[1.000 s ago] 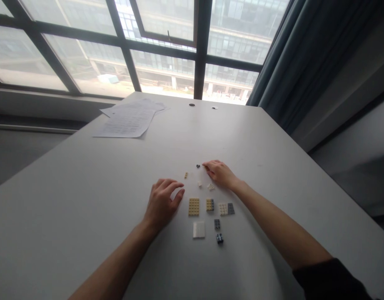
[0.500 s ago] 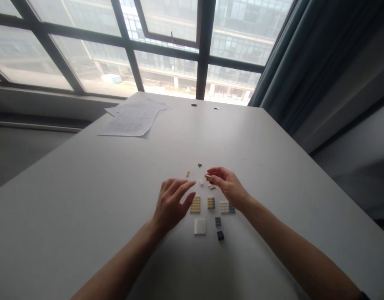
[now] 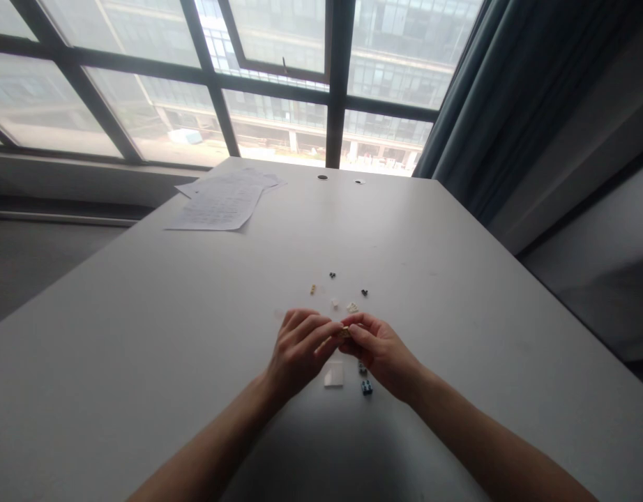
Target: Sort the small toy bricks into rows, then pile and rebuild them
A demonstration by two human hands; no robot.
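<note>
Over the white table, my left hand (image 3: 303,348) and my right hand (image 3: 385,352) meet at the fingertips. Between them is a small tan toy brick (image 3: 344,332), pinched by my right thumb and fingers. My left fingers close on its other side; their exact hold is partly hidden. Below the hands lie a flat white square plate (image 3: 333,374), a partly covered grey brick (image 3: 362,368) and a dark blue brick (image 3: 367,388). Just beyond the fingers are white pieces (image 3: 352,307) and a small white piece (image 3: 335,305). The hands hide other bricks beneath them.
A small yellow piece (image 3: 313,289) and tiny black pieces (image 3: 333,275) lie farther up the table (image 3: 280,258), with another black piece (image 3: 364,292) to the right. Printed papers (image 3: 217,202) rest at the far left, before the window. A dark curtain (image 3: 473,104) hangs at right.
My right hand has moved down and left with the tan brick. My left hand has shifted right, its fingers closing to meet the brick. Both now cover the bricks that were visible below.
</note>
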